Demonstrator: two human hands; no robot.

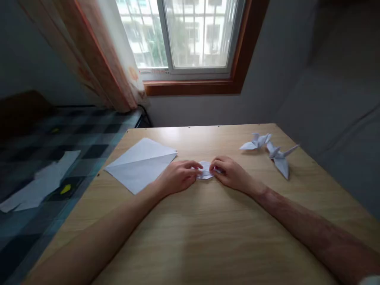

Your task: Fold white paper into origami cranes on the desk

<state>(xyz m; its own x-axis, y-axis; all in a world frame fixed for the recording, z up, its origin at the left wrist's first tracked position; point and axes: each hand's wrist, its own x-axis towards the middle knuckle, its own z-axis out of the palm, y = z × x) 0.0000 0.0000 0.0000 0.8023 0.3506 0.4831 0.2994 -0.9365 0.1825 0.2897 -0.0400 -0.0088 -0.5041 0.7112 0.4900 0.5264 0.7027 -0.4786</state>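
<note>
A small piece of folded white paper (pixel 204 171) lies on the wooden table (pixel 190 233) between my two hands. My left hand (pixel 181 174) has its fingers closed at the paper's left edge. On the opposite side, my right hand (pixel 228 171) pinches the right edge between thumb and fingers. Both hands rest low over the tabletop, and their fingers cover the paper's two ends. Just left of my left hand is a larger white paper sheet (pixel 142 162) with a crease across it.
Two folded paper cranes, one (pixel 255 141) farther back and one (pixel 279 158) nearer, stand at the table's right. White paper scraps (pixel 44 184) lie on the checked bed (pixel 97 136) at left. Behind the table are a wall and a window (pixel 198 35).
</note>
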